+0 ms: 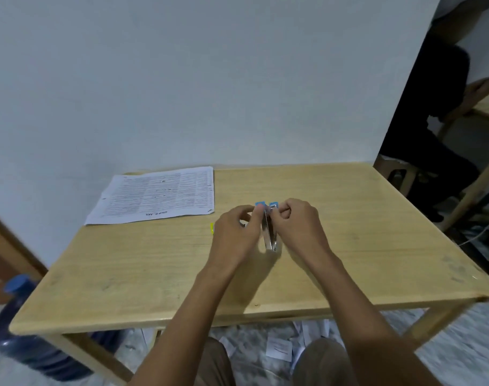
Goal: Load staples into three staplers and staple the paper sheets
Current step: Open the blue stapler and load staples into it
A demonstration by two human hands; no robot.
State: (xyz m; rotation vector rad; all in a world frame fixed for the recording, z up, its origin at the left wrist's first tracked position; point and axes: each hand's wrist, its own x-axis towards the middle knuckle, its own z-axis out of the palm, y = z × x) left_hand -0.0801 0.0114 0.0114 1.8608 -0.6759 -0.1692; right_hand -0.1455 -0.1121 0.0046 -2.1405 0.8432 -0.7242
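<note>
A small metal stapler with blue ends [269, 232] is held just above the middle of the wooden table [377, 232]. It is spread open lengthwise. My left hand [235, 232] grips its left side and my right hand [296, 224] pinches its far end by the blue tip. Printed paper sheets [156, 195] lie flat at the table's far left. A small yellow item [212, 228] peeks out left of my left hand; what it is I cannot tell.
A white wall stands behind the table. A blue water jug [23, 330] sits on the floor at the left. Paper scraps [279, 348] litter the floor under the table. Another person sits at the right by a second table [488, 107].
</note>
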